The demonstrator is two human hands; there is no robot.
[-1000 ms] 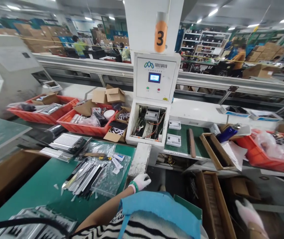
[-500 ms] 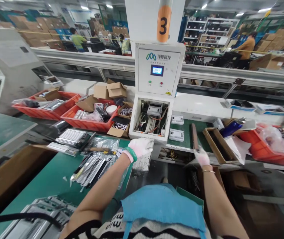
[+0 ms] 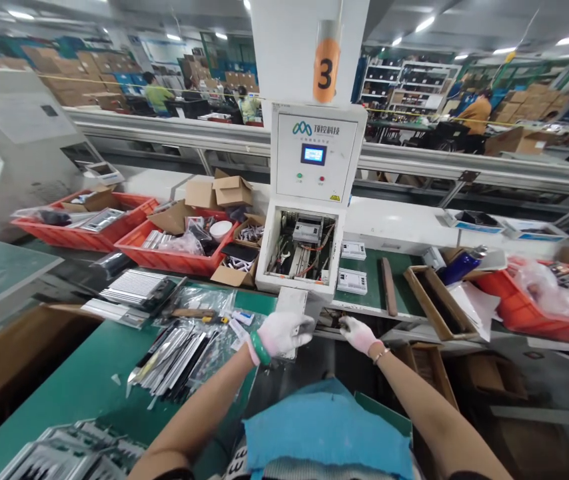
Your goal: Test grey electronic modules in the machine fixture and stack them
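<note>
1. Left hand (image 3: 280, 335) over white ledge (image 3: 292, 301), fingers bent; can't tell if pinching. Risk: knuckles knock the ledge if the hand drops.
2. Right hand (image 3: 358, 335) below the right bench (image 3: 372, 299), fingers bent; grip unclear. Risk: snag on the edge if raised straight up.
3. Grey box (image 3: 307, 231) sits inside the machine (image 3: 263, 272), apart from both hands. Risk: pinched fingers if parts move during a reach-in; loose hoses (image 3: 325, 248) could catch.
4. 2 similar boxes (image 3: 352, 281) on the right bench, beside wooden bar (image 3: 388, 287). Risk: a sideways sweep shoves them.
5. Loose strips (image 3: 179, 357) near left forearm could scatter if brushed.
</note>
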